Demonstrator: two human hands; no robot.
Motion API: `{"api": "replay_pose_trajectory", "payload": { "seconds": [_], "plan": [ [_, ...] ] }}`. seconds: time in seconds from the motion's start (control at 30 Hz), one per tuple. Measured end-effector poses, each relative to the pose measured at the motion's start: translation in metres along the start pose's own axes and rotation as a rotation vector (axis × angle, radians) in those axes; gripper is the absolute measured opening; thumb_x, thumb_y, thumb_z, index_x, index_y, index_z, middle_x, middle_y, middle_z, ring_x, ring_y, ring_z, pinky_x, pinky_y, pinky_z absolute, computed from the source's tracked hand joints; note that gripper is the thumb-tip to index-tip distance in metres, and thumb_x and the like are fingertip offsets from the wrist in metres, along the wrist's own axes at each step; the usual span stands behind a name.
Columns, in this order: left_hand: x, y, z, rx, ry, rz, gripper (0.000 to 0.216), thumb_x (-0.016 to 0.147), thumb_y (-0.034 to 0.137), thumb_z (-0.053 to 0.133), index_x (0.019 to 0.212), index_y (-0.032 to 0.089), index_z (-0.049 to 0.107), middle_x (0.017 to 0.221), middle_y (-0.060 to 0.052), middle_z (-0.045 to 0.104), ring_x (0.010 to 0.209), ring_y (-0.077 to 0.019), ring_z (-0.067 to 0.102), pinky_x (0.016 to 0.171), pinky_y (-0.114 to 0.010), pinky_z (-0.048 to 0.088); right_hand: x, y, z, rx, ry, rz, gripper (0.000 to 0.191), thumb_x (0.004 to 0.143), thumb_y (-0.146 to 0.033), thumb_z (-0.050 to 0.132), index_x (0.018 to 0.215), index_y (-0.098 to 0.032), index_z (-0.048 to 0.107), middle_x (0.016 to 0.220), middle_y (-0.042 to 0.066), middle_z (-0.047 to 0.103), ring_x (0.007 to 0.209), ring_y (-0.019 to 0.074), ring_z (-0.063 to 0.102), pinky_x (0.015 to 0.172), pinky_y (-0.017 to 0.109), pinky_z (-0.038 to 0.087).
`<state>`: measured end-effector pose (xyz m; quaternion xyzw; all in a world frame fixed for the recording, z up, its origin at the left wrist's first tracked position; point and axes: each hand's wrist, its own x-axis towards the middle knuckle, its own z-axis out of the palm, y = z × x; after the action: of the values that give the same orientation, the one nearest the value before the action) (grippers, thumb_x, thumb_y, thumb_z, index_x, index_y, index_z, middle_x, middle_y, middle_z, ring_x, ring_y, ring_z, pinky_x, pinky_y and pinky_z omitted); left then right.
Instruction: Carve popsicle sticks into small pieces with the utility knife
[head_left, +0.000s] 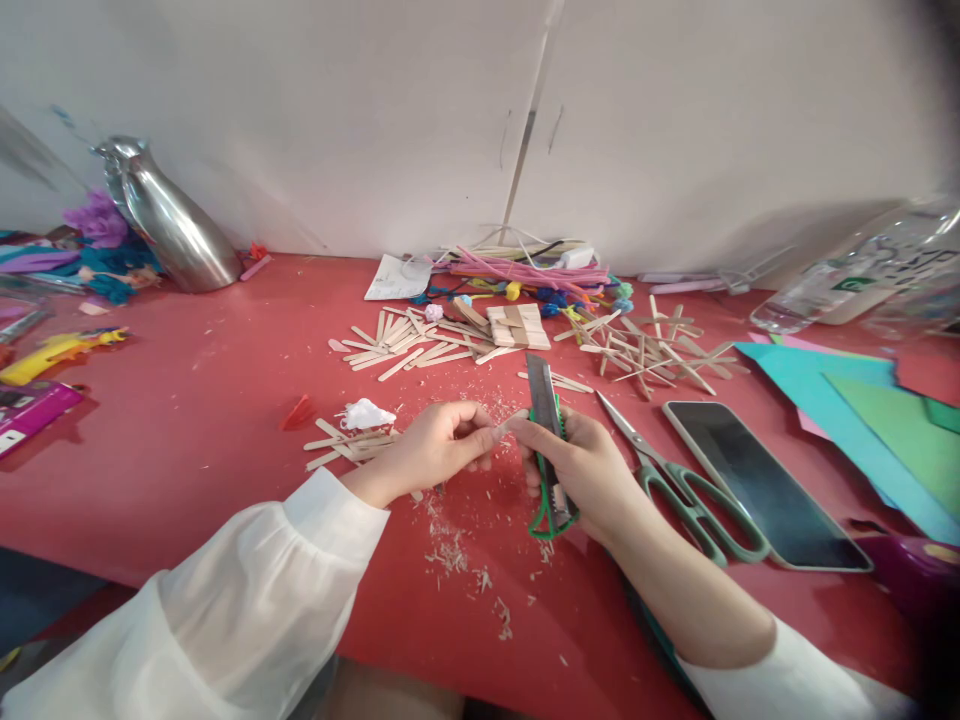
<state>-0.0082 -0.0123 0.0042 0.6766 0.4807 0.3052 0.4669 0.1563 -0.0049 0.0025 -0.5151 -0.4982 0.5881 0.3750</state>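
Observation:
My right hand (581,465) is closed around a green utility knife (550,440), its broad metal blade pointing up and away from me. The fingers of my left hand (454,440) are pinched together on a small pale piece of craft stick (511,420), mostly hidden by the fingertips. Both hands meet at this piece, with the right thumb touching its other end. Wood shavings (450,555) lie scattered on the red table (247,420) beneath and in front of the hands. Left of my left wrist is a small pile of craft sticks (337,440).
Green-handled scissors (694,500) and a phone (765,485) lie right of my right hand. Beyond are loose craft sticks (405,340), a stick bundle (517,327) and pink pipe cleaners (517,268). A metal jug (176,220) stands back left; coloured paper (832,390) lies right.

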Motion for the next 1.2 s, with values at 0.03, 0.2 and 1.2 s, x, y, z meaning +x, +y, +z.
{"api": "replay_pose_trajectory", "payload": {
  "seconds": [0.03, 0.2, 1.2],
  "plan": [
    [0.0007, -0.0014, -0.0001, -0.009, 0.010, 0.005, 0.034, 0.086, 0.047, 0.048, 0.072, 0.017, 0.051, 0.063, 0.001, 0.057, 0.053, -0.0084, 0.051, 0.046, -0.018, 0.038, 0.0002, 0.0002, -0.0003, 0.004, 0.009, 0.007, 0.030, 0.070, -0.042, 0.063, 0.057, -0.019, 0.048, 0.035, -0.005, 0.050, 0.029, 0.0073, 0.043, 0.031, 0.018, 0.032],
    [0.0039, -0.0064, -0.0015, -0.123, 0.035, 0.014, 0.032, 0.089, 0.042, 0.042, 0.073, 0.016, 0.050, 0.064, -0.001, 0.062, 0.057, -0.0094, 0.057, 0.054, -0.020, 0.044, 0.0005, -0.0005, -0.0025, 0.051, 0.043, 0.036, 0.030, 0.068, -0.042, 0.065, 0.056, -0.019, 0.049, 0.035, -0.004, 0.051, 0.030, 0.0077, 0.044, 0.031, 0.018, 0.031],
    [0.0045, -0.0049, -0.0062, -0.098, -0.011, -0.046, 0.025, 0.082, 0.042, 0.053, 0.077, 0.017, 0.053, 0.058, 0.004, 0.048, 0.049, -0.0080, 0.044, 0.046, -0.020, 0.033, 0.0008, -0.0052, -0.0048, 0.021, 0.048, 0.045, 0.030, 0.069, -0.044, 0.062, 0.057, -0.020, 0.048, 0.038, -0.005, 0.049, 0.032, 0.0081, 0.043, 0.034, 0.020, 0.034]
  ]
}}
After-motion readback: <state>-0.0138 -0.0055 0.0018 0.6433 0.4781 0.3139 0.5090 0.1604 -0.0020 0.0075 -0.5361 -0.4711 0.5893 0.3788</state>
